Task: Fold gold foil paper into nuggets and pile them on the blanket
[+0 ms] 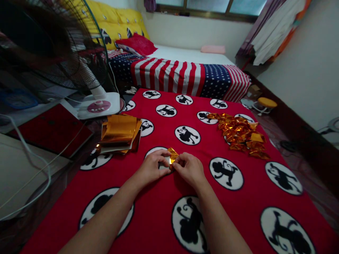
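A small piece of folded gold foil paper (173,156) is held between my two hands, just above the red cloth (148,218). My left hand (155,164) grips its left side, thumb and fingers curved around the edge. From the right, my right hand (190,168) pinches the paper with thumb and fingertips. Part of the paper is hidden behind the fingers. To the left of my hands lies a stack of flat gold foil sheets (120,130). A pile of folded gold foil pieces (238,134) lies on the right.
A standing fan (99,102) is at the left beside a dark red box or board (53,127), with a white cable (49,169) hanging nearby. Behind the cloth-covered surface stands a bed with a striped, starred cover (174,76). A yellow stool (267,102) is at the right.
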Demonstrator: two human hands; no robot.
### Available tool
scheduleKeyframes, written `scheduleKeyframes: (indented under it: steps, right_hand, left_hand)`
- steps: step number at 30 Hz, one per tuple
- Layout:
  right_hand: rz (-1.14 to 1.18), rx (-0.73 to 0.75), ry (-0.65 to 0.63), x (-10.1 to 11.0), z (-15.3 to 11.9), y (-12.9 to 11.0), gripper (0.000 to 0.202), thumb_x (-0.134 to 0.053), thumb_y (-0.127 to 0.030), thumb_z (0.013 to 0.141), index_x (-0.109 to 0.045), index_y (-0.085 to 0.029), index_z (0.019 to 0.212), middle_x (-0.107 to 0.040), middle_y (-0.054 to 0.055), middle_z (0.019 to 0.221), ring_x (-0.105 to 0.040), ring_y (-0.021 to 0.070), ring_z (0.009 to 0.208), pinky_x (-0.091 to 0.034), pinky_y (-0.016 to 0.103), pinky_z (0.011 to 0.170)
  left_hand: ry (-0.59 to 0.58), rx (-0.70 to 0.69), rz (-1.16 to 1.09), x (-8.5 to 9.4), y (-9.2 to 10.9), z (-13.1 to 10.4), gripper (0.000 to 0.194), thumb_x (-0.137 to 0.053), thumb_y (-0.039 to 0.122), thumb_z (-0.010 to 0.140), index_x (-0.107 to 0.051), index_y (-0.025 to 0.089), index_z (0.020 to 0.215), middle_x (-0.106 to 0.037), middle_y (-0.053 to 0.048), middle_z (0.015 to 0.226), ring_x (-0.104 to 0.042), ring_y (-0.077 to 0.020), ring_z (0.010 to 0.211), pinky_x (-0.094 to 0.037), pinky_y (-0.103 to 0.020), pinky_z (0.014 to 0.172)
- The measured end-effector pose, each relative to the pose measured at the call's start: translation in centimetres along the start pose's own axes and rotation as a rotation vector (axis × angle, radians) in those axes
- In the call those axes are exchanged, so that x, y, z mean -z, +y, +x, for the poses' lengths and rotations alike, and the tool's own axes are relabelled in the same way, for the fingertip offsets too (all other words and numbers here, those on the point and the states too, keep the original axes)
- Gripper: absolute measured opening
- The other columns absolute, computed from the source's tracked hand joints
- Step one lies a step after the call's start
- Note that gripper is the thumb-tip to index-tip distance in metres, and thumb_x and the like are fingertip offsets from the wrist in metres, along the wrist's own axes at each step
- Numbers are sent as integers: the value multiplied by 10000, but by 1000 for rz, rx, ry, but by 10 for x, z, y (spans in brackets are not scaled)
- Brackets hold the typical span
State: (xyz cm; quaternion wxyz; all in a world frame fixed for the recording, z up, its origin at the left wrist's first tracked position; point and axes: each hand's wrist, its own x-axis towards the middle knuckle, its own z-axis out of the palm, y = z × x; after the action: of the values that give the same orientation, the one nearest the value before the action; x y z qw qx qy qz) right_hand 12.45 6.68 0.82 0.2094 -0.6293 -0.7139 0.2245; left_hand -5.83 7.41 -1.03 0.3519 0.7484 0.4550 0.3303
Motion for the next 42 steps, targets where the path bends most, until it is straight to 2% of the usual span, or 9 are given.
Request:
scheduleKeyframes:
  steps: [6,24,32,37,42]
  right_hand:
    - [46,22,-29,1,-1,4,139,-689,-365,758,-675,-236,708,-624,-19,720,-527,120,651,-296,232,566]
    - [-4,-33,85,-7,-2,-3,90,-710,-307,716,-659,-244,678,-582,-32,787,-518,107,655,-274,240,541]
    - [-6,-30,82,-8,-2,-3,89,-693,-296,737,-658,-236,681,-580,-26,821,-515,102,650,-281,238,539]
    - [-6,-32,80,-7,-2,-3,77,-710,-292,721,-664,-238,690,-581,-26,831,-510,101,642,-280,241,543]
    - [0,-35,71,-7,-1,-2,84,-705,-303,729,-667,-239,688,-584,-27,840,-513,99,647,-271,242,538]
  left_hand:
    - [4,6,11,0,1,0,72,-789,194,660,-717,194,658,-667,-62,1118,-625,-215,1038,-484,-363,939]
    - [26,-26,50,-1,2,0,59,-735,144,666,-729,202,672,-672,-59,1112,-630,-209,1032,-494,-361,949]
    - [46,-21,111,-1,9,1,150,-626,106,715,-719,198,642,-686,-53,1095,-637,-203,1007,-501,-356,931]
    - [87,18,89,-5,10,0,109,-711,224,721,-714,196,615,-690,-65,1075,-638,-222,1001,-506,-369,913]
    - [82,33,61,-8,6,-1,85,-739,200,703,-713,201,622,-679,-59,1092,-628,-225,1022,-493,-374,925]
